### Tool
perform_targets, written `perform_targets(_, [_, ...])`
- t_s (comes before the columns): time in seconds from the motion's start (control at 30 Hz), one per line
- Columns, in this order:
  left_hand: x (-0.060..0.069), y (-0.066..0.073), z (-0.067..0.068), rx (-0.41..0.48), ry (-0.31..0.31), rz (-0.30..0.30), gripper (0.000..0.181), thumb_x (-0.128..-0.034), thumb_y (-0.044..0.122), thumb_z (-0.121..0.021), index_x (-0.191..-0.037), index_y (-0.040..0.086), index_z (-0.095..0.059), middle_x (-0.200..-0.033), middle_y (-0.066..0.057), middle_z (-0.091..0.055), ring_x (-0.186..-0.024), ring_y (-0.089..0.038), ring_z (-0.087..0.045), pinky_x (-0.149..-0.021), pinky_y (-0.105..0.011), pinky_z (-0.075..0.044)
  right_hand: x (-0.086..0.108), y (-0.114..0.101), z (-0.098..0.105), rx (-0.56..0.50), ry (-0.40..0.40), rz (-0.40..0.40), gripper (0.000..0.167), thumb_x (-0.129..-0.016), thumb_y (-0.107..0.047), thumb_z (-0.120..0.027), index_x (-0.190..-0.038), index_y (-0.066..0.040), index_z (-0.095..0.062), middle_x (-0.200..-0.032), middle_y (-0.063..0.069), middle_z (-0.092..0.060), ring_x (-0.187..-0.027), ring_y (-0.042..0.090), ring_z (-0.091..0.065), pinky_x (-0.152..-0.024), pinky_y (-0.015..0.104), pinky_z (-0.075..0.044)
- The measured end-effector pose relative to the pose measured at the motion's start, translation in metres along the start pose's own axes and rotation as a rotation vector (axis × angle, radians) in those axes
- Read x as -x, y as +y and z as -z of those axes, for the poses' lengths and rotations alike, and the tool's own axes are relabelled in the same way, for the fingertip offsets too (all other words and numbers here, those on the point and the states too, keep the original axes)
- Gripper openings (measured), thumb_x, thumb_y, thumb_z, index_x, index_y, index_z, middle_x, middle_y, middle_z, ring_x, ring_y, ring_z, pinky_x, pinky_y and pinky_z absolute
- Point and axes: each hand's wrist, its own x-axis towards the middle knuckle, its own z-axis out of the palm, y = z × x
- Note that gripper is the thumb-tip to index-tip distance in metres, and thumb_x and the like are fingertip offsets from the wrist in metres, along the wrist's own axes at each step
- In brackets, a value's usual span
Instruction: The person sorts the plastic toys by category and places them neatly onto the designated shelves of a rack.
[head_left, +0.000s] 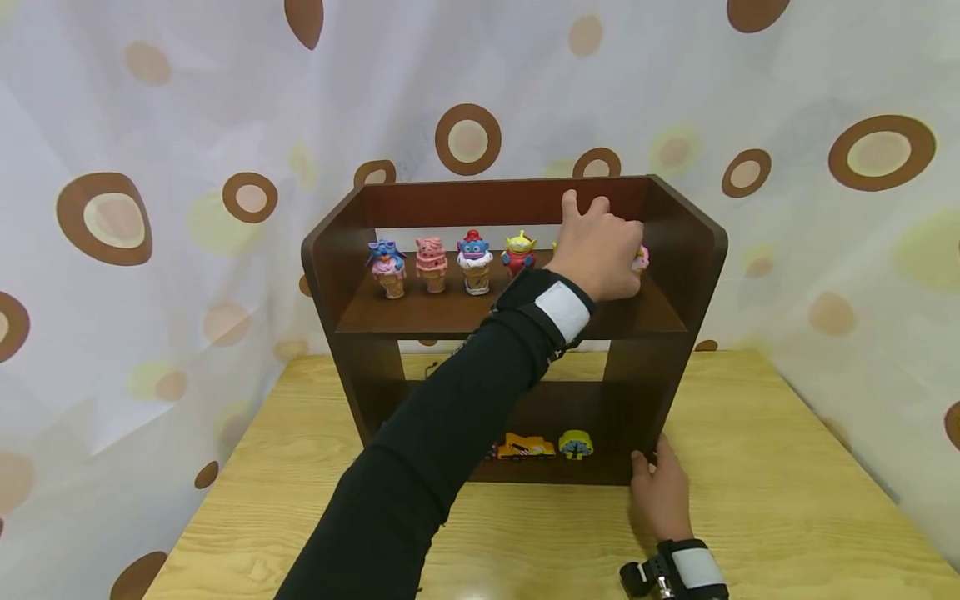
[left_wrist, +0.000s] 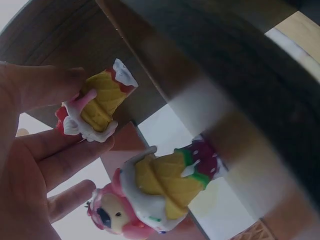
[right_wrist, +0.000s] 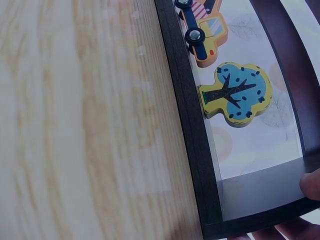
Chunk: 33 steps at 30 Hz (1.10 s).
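My left hand reaches across to the right part of the upper tier of a dark brown wooden shelf. In the left wrist view its thumb and fingers pinch an ice-cream-cone figurine with a yellow cone and red-and-white ends. Close beside it stands another cone figurine with a pink-framed animal face. A bit of a pink figurine shows past the hand in the head view; which one it is I cannot tell. My right hand grips the shelf's lower right side panel, thumb on the inner face.
Several cone figurines, among them a blue-and-white one and a yellow-headed one, line the upper tier. Below sit an orange toy truck and a tree-shaped block. A wooden table carries the shelf; a patterned cloth hangs behind.
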Motion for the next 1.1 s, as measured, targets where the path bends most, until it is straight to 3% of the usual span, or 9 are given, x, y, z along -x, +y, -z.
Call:
perform_targets(0.3, [-0.001,0.000,-0.001,-0.031,0.010,0.006,0.037,-0.0906,0.045,-0.062,-0.125,0.031,-0.064,-0.115,0.014,-0.072,-0.126,-0.015,-0.047,-0.117,-0.056,-0.017,0.000,-0.001,0.003,0.008,0.041,0.054,0.040,-0.102,-0.004,-0.045,-0.141,0.007,-0.042,-0.136,0.033,-0.052,-0.124,0.052,-0.052,-0.098,0.062,-0.046])
perform_targets(0.53, [-0.001,0.000,-0.001,-0.036,-0.017,0.009,0.033,-0.0913,0.046,-0.060,-0.122,0.032,-0.065,-0.113,0.014,-0.072,-0.127,-0.015,-0.047,-0.117,-0.056,-0.016,0.001,-0.005,0.003,-0.013,0.043,0.036,0.042,-0.102,-0.004,-0.044,-0.143,0.005,-0.041,-0.139,0.031,-0.051,-0.127,0.051,-0.051,-0.102,0.062,-0.044])
perform_targets(0.87, [0.001,0.002,-0.007,-0.049,-0.058,-0.005,0.042,-0.0909,0.042,-0.059,-0.131,0.032,-0.060,-0.125,0.012,-0.067,-0.130,-0.016,-0.045,-0.117,-0.057,-0.016,0.004,-0.006,0.002,-0.015,0.021,0.017,0.042,-0.103,-0.004,-0.044,-0.144,0.005,-0.040,-0.140,0.031,-0.050,-0.127,0.050,-0.051,-0.102,0.061,-0.044])
perform_targets(1.1, [0.002,0.002,-0.014,-0.053,-0.049,-0.019,0.048,-0.0904,0.043,-0.059,-0.137,0.030,-0.056,-0.126,0.010,-0.067,-0.128,-0.017,-0.048,-0.116,-0.057,-0.019,0.005,-0.003,0.000,-0.012,0.021,0.017,0.043,-0.102,-0.005,-0.043,-0.144,0.004,-0.039,-0.140,0.031,-0.050,-0.127,0.049,-0.051,-0.102,0.061,-0.044])
